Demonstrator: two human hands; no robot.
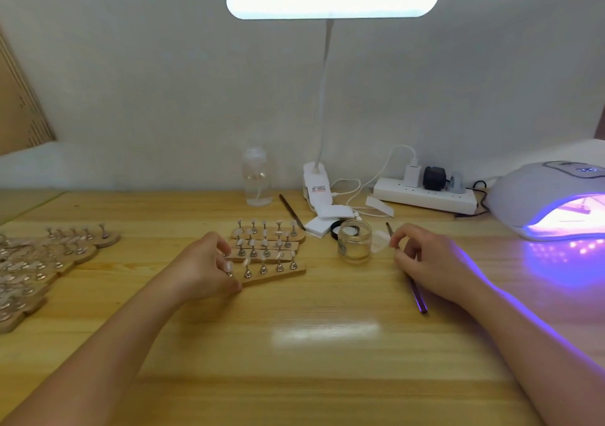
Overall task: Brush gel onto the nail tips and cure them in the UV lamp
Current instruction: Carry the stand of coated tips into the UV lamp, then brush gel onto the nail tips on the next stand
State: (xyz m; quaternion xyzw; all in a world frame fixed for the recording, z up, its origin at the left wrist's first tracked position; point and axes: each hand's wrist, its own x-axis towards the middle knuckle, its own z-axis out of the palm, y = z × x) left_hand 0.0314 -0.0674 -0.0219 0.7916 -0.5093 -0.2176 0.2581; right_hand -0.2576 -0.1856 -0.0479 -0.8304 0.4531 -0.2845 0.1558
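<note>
No text here can be read with confidence. The white clip base of the desk lamp [317, 190] carries a small white label with a red line of print and darker lines below it, all too blurred to make out. The white dome-shaped UV nail lamp [537, 196] has a display panel on top showing what may be digits, illegible.

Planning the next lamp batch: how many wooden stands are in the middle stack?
4 wooden stands, stacked in rows between the hands: the nearest held by the left hand, three behind it. More lie far left.
</note>
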